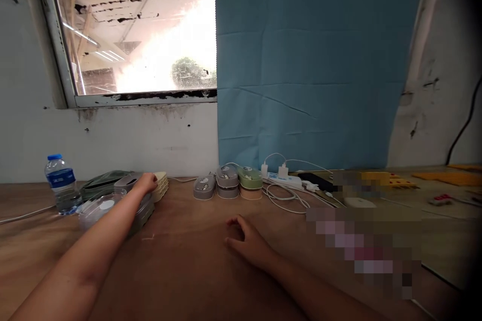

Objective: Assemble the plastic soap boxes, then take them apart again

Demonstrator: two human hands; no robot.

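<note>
The left hand point(147, 182) is curled in where a grey stack point(126, 181) meets a cream stack point(162, 186) of pieces with wavy edges; I cannot tell whether its fingers grip either one. Both stacks sit near the back edge of the desk point(181, 276), left of its middle. The right hand point(246, 245) is half open and empty, thumb and fingers apart, over the middle of the desk. In front of the left forearm's far side lies a clear plastic container point(100, 209), with a dark green bundle point(101, 183) behind it and a blue-capped bottle point(62, 185) towards the back left corner. Along the back edge, beyond the right hand, stand a single grey oval box point(204, 188), a grey pair point(227, 181) and a green box point(250, 179) on a tan one point(251, 193). Right of these are a power strip point(286, 179) and looped white cables point(286, 200); nearer the back right corner, yellow pieces point(378, 179) are blurred
</note>
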